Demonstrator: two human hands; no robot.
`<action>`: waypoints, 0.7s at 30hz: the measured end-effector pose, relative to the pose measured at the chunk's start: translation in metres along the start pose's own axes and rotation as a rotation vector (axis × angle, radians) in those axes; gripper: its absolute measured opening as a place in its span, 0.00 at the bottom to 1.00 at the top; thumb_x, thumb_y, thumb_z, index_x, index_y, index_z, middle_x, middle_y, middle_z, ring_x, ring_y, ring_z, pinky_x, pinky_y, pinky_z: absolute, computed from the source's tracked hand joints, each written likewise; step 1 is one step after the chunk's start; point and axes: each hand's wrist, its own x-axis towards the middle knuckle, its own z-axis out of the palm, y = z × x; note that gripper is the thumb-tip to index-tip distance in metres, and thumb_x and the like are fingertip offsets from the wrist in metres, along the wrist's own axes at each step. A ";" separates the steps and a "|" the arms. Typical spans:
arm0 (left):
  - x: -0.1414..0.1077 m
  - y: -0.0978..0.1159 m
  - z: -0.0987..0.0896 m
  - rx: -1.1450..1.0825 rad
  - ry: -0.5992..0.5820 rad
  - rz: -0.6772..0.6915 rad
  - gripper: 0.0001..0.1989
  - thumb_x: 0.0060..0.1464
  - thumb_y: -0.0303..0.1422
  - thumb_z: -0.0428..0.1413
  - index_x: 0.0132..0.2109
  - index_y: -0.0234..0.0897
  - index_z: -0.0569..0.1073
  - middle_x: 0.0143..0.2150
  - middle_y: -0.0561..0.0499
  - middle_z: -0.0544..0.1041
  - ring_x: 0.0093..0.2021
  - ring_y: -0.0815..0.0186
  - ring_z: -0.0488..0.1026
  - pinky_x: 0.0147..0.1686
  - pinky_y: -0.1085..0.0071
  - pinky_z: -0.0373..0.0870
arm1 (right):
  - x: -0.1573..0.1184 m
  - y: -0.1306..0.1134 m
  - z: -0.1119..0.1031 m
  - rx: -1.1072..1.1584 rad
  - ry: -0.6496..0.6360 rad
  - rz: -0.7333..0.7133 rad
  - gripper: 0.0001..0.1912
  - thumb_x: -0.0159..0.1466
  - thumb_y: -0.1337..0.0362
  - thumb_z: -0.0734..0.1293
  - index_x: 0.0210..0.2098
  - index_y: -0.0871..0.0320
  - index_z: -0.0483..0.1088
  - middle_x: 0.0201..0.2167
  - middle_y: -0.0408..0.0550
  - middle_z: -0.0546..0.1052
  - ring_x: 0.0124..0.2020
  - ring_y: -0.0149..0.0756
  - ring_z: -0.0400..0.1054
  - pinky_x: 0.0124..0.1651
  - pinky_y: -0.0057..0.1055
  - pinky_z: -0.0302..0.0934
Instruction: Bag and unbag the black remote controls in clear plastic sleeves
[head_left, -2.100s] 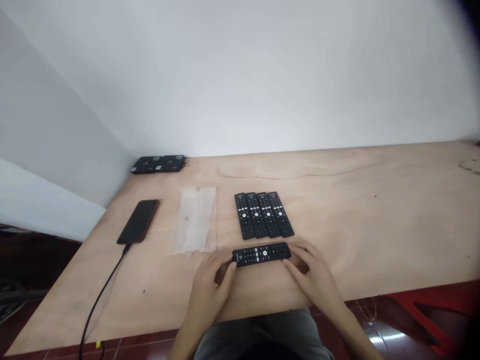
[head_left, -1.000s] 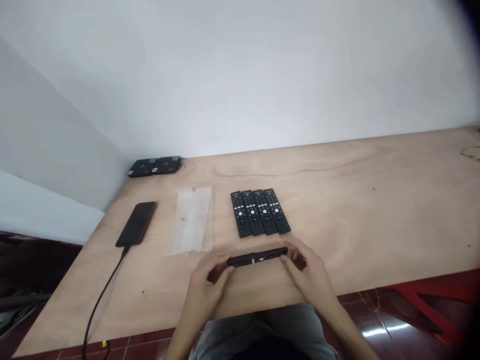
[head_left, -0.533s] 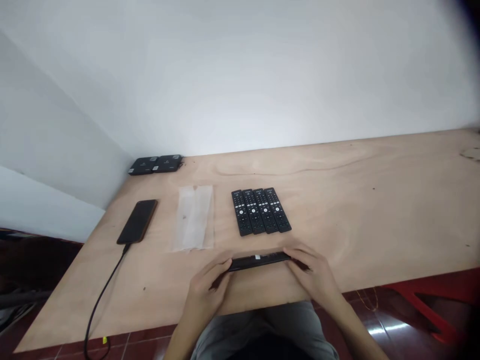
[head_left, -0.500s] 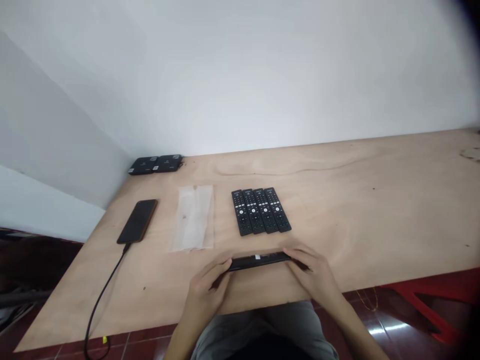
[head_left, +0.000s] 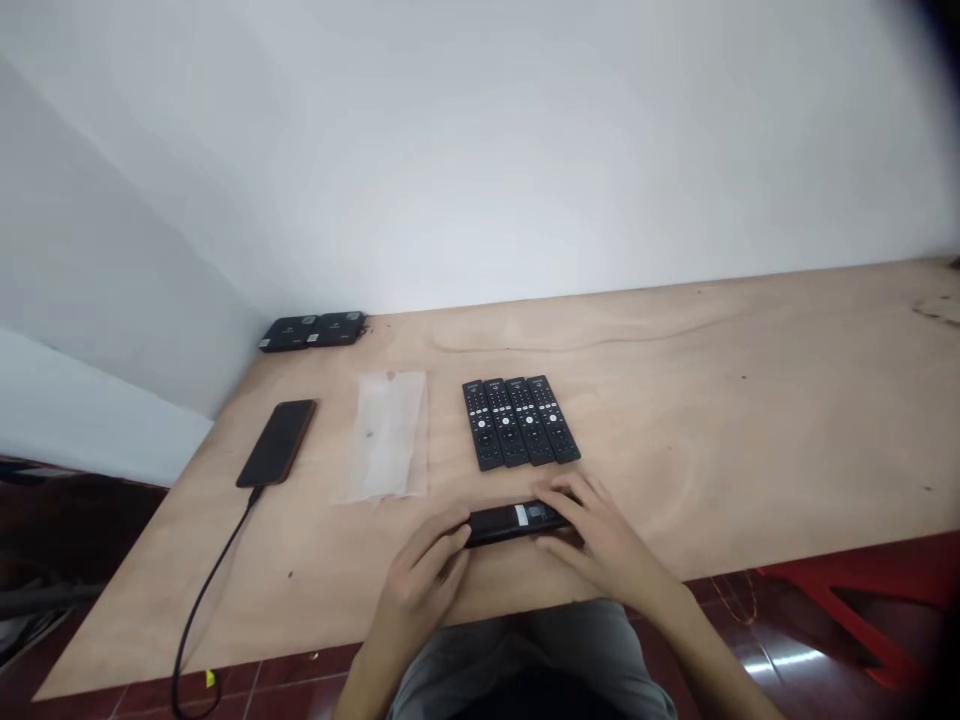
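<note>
A black remote control [head_left: 499, 523] lies crosswise near the table's front edge, its back with a white label facing up toward me. My left hand [head_left: 424, 565] pinches its left end between thumb and fingers. Around the right end, my right hand [head_left: 596, 535] has its fingers over the far side and its thumb along the near side. Just beyond my hands, several black remote controls [head_left: 517, 422] rest side by side, buttons up. A translucent white plastic sleeve [head_left: 388, 435] lies flat to their left.
A phone [head_left: 277, 442] with a black cable [head_left: 204, 595] plugged in lies on the left of the wooden table [head_left: 720, 440]. Two black boxes [head_left: 313, 330] sit at the back left corner against the wall. A red chair [head_left: 847, 600] stands below the right front edge.
The remote control has tilted so that more of its labelled back shows. My right hand has slid left along it, fingers now over its far side. My left hand keeps the left end.
</note>
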 end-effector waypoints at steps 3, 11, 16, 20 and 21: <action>0.001 -0.001 0.002 -0.010 -0.005 -0.020 0.14 0.69 0.19 0.59 0.55 0.40 0.80 0.58 0.42 0.85 0.57 0.59 0.87 0.60 0.63 0.86 | 0.007 -0.004 -0.001 -0.018 -0.056 -0.012 0.24 0.76 0.60 0.73 0.69 0.46 0.71 0.62 0.53 0.75 0.64 0.56 0.67 0.67 0.58 0.70; 0.007 -0.005 0.001 -0.115 -0.192 -0.220 0.24 0.67 0.32 0.67 0.67 0.46 0.78 0.66 0.40 0.82 0.64 0.49 0.83 0.64 0.48 0.83 | 0.015 -0.002 -0.009 0.057 -0.094 -0.074 0.21 0.77 0.60 0.72 0.67 0.48 0.70 0.61 0.52 0.74 0.63 0.52 0.67 0.68 0.52 0.69; 0.017 -0.011 0.002 -0.199 -0.278 -0.272 0.23 0.67 0.34 0.69 0.67 0.48 0.81 0.63 0.42 0.85 0.61 0.50 0.85 0.61 0.49 0.85 | 0.018 -0.001 -0.008 0.063 -0.084 -0.108 0.23 0.76 0.61 0.73 0.68 0.47 0.71 0.60 0.53 0.75 0.62 0.53 0.69 0.66 0.52 0.71; 0.022 -0.013 0.003 -0.229 -0.282 -0.281 0.20 0.66 0.34 0.70 0.63 0.47 0.84 0.59 0.42 0.86 0.60 0.49 0.84 0.61 0.46 0.84 | 0.020 0.002 -0.008 0.058 -0.089 -0.128 0.26 0.75 0.61 0.74 0.70 0.46 0.70 0.60 0.52 0.76 0.62 0.53 0.70 0.66 0.52 0.71; 0.023 -0.014 0.002 -0.228 -0.272 -0.292 0.19 0.65 0.34 0.71 0.62 0.48 0.85 0.58 0.42 0.87 0.60 0.49 0.84 0.61 0.46 0.84 | 0.020 0.004 -0.009 0.058 -0.094 -0.129 0.26 0.76 0.61 0.74 0.71 0.46 0.70 0.61 0.53 0.76 0.63 0.52 0.70 0.67 0.52 0.71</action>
